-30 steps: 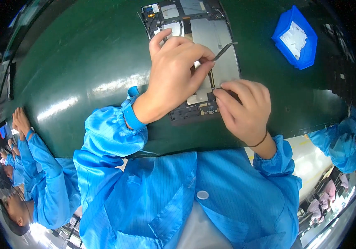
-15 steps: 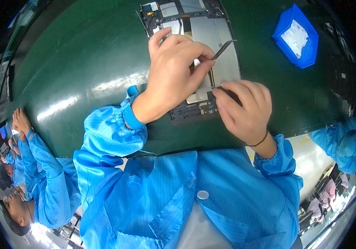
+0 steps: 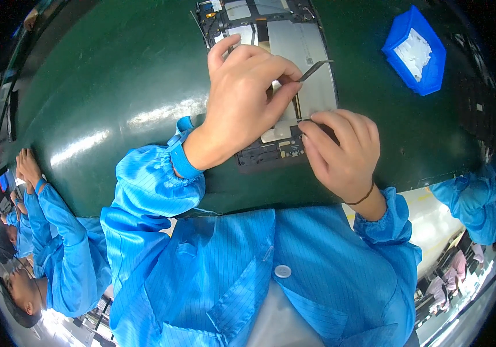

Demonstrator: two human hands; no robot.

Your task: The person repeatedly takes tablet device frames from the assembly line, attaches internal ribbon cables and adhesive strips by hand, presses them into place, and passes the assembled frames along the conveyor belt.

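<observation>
An opened tablet (image 3: 308,49) lies on the green table, its silver battery plates and dark circuit boards bare. Over its middle, my left hand (image 3: 245,87) pinches a thin dark ribbon cable (image 3: 316,70) between thumb and forefinger. The cable's upper end sticks out past the fingertips, bent to the right. Below the fingers a narrow strip runs down to the lower board (image 3: 291,149); whether it is the same piece is hidden. My right hand (image 3: 343,150) is curled at the tablet's lower right, fingertips closed at this strip's lower end.
A blue bin (image 3: 433,81) with white pieces in it stands to the right on the green table (image 3: 121,75). At the left, another person's hands (image 3: 29,168) rest on the table edge. A further blue-sleeved person (image 3: 470,199) is at the right.
The dark cable end has tipped slightly lower and to the right. Both hands keep nearly the same place and grip.
</observation>
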